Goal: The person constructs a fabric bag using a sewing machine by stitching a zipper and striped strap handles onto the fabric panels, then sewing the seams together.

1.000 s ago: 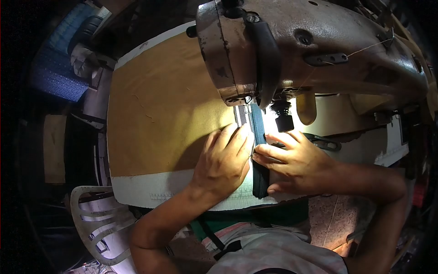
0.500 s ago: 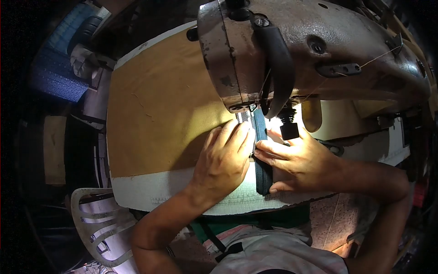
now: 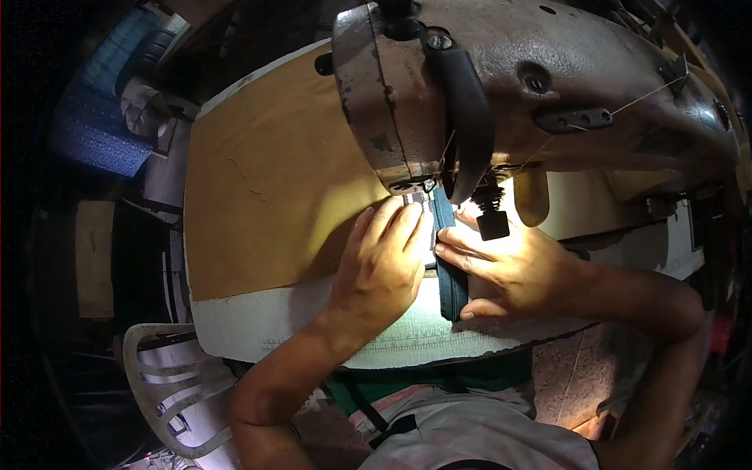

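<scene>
1. The bench (image 3: 235, 325) lay under the work. A broad tan sheet (image 3: 258, 188) was spread across it, probably laid out flat so that it would not bunch near the machine.
2. The left hand (image 3: 376, 270) rested palm down by the sheet's right side, fingertips close to the stitching area. Its grip was not closed round anything visible: the fingers lay stretched, side by side, likely to press the material down. The thumb was hidden.
3. The dark blue strip (image 3: 452, 296) lay lengthwise between the hands, its far end under the machine's head and its near end on the bench, seemingly lined up with the stitching area.
4. The sewing machine (image 3: 501, 86) stood over the strip's far end, its light making the edges easier to see.
5. The right hand (image 3: 525, 262) touched the strip's right edge. Its grip was apart, the thumb near the strip's close end and the fingers farther up, apparently to guide it straight.
</scene>
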A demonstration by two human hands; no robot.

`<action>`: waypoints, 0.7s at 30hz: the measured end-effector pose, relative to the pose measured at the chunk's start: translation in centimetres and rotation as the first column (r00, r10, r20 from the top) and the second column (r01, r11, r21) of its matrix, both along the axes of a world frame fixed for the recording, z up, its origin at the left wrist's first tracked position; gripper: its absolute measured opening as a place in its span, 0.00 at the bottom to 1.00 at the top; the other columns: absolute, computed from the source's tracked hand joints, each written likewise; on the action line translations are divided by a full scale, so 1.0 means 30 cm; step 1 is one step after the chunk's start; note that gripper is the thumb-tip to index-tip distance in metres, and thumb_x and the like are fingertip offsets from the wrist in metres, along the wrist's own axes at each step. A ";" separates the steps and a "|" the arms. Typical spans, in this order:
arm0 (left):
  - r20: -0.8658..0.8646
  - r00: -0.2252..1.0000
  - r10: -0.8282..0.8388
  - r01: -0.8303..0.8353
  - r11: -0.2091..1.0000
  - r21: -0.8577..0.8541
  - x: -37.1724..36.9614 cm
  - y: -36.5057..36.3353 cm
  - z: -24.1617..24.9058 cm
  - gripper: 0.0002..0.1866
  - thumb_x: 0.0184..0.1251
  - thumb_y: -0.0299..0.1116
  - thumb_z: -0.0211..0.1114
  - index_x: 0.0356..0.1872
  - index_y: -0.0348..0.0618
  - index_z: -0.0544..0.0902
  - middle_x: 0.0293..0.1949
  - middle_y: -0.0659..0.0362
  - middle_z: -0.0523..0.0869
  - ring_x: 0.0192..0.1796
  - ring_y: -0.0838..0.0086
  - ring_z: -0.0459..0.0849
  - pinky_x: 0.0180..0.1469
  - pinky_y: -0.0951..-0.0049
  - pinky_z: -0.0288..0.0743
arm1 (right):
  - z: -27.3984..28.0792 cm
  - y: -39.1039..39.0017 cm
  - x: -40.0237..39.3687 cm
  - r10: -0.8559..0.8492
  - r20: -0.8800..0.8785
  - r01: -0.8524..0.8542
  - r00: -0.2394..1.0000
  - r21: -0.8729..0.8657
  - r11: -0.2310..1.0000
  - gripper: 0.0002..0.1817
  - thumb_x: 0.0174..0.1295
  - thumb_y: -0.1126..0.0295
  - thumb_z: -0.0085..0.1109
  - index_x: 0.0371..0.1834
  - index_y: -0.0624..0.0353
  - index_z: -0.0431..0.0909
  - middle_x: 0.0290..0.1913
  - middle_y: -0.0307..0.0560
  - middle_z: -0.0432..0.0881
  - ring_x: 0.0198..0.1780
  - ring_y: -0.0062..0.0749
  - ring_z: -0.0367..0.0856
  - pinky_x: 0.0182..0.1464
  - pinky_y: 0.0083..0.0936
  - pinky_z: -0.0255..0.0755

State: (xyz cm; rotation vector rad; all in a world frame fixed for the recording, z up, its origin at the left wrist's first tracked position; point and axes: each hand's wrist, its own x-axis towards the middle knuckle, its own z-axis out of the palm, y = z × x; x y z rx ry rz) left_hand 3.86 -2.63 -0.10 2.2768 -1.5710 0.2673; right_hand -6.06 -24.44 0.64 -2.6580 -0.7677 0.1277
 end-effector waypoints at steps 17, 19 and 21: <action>-0.029 0.996 0.089 -0.087 0.993 0.078 -0.004 -0.010 0.021 0.23 0.58 0.24 0.67 0.57 0.28 0.82 0.57 0.44 0.82 0.67 0.53 0.77 0.71 0.53 0.69 | 0.035 0.001 0.011 -0.006 0.041 0.007 0.999 -0.021 1.000 0.45 0.61 0.36 0.62 0.73 0.59 0.71 0.74 0.47 0.72 0.73 0.52 0.70 0.74 0.57 0.57; -0.037 0.995 0.091 -0.089 0.995 0.042 0.000 -0.012 0.023 0.22 0.58 0.24 0.67 0.55 0.29 0.83 0.55 0.45 0.83 0.66 0.53 0.78 0.70 0.53 0.69 | 0.039 -0.002 0.015 -0.014 0.037 0.015 0.999 -0.030 0.999 0.45 0.60 0.36 0.63 0.73 0.59 0.72 0.74 0.47 0.72 0.73 0.53 0.71 0.73 0.53 0.60; -0.053 0.995 0.088 -0.087 0.996 0.010 0.002 -0.011 0.007 0.20 0.58 0.24 0.67 0.54 0.30 0.84 0.54 0.46 0.84 0.65 0.54 0.79 0.68 0.53 0.70 | 0.038 0.000 0.012 -0.016 0.102 0.018 0.995 -0.018 1.000 0.44 0.59 0.38 0.66 0.72 0.58 0.73 0.73 0.49 0.73 0.72 0.53 0.71 0.71 0.50 0.65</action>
